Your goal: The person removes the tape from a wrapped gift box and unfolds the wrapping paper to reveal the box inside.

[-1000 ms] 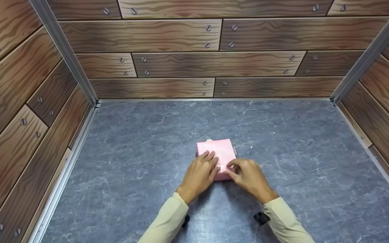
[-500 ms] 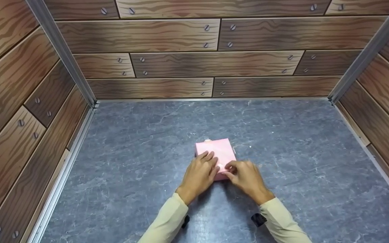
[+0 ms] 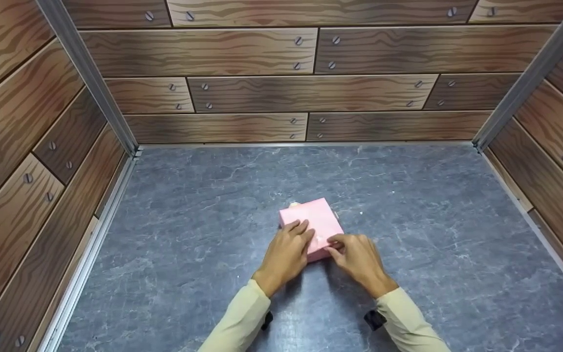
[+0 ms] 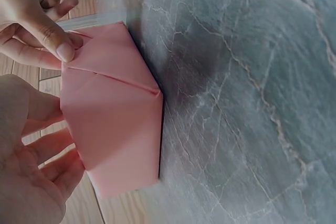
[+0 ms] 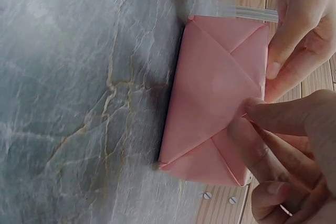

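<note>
A pink box (image 3: 313,217) is set on the grey marbled counter (image 3: 188,220), well apart from the counter's edges at 9, 12 and 3 o'clock, and is turned slightly anticlockwise. Wide stretches of counter are left to either side; a shorter one is left toward 12 o'clock. From 7 o'clock, the left hand (image 3: 284,254) is laid on the box top with its fingers spread and straight. From 4 o'clock, the near top edge is pinched between thumb and forefinger of the right hand (image 3: 361,256), where a slanting paper flap (image 5: 210,87) is seen. A pale speck (image 3: 361,213) is seen at 2 o'clock. The counter is enclosed by 3 plank-patterned walls (image 3: 252,93), joined by 2 metal posts (image 3: 86,73); its 9 o'clock edge is lined by a metal strip (image 3: 88,259).
</note>
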{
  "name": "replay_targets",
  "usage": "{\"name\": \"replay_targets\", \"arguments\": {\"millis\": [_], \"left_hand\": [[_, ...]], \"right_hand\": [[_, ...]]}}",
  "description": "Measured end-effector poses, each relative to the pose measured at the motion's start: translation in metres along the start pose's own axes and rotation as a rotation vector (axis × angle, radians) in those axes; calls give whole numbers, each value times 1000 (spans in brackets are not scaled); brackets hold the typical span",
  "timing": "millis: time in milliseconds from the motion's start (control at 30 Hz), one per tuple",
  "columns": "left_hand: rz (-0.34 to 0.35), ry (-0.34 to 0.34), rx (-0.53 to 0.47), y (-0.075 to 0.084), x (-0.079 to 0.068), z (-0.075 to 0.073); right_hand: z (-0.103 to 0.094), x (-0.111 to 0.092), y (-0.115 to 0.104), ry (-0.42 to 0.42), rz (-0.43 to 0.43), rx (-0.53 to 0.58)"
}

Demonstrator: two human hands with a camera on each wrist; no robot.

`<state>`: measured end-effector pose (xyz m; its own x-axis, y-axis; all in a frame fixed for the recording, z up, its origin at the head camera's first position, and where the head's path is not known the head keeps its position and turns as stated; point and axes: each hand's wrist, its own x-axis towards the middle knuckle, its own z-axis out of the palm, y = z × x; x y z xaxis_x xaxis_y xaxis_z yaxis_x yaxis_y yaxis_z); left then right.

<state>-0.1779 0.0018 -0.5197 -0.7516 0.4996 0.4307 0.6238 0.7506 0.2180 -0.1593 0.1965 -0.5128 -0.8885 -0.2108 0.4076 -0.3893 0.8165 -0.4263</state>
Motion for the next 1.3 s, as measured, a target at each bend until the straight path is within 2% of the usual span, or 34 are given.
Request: {"name": "replay_targets", "arguments": {"millis": [467,767,1033,1300], "left_hand": [[-16,-63,35,2,-1,-3],[-19,-56,42,3,0,-2],[10,-44,69,3,0,-3],[-6,-55,47,5,-1,-5]], "right_hand": [[-2,-1,-1,6,1,-49],[-1,-1,-1,22,14,-50],[0,1,0,51,24,-45],[2,1,1,61,44,-62]]}}
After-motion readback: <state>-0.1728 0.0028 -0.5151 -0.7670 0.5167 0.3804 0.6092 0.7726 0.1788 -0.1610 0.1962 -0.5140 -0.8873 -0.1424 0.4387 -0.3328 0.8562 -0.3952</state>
